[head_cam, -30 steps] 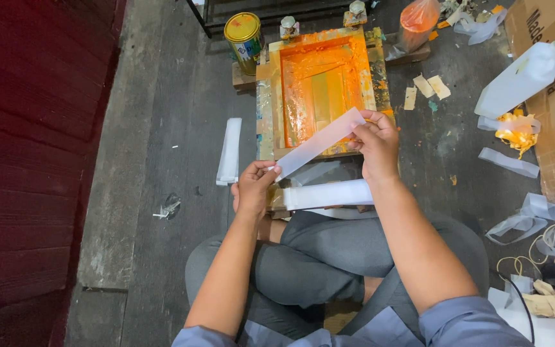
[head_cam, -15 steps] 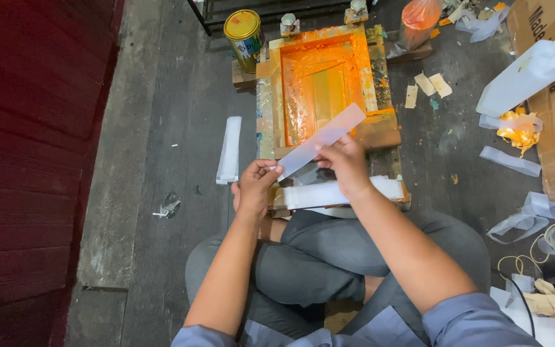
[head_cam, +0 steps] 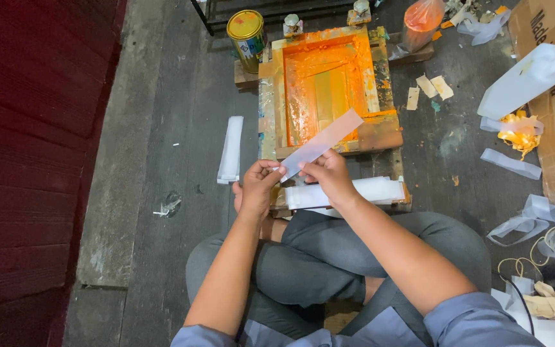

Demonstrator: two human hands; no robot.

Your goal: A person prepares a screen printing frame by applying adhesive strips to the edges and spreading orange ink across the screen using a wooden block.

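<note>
Two bare hands pinch one end of a long, translucent white plastic strip (head_cam: 321, 144), the left hand (head_cam: 256, 188) and right hand (head_cam: 329, 175) closed on its lower end while its far end angles up over the orange-inked wooden printing frame (head_cam: 329, 90). A stack of similar white strips (head_cam: 348, 193) lies just below, at the seated person's knees. Judging by the grip, the strip is being separated or readied; any placing calls for squaring it to the frame.
</note>
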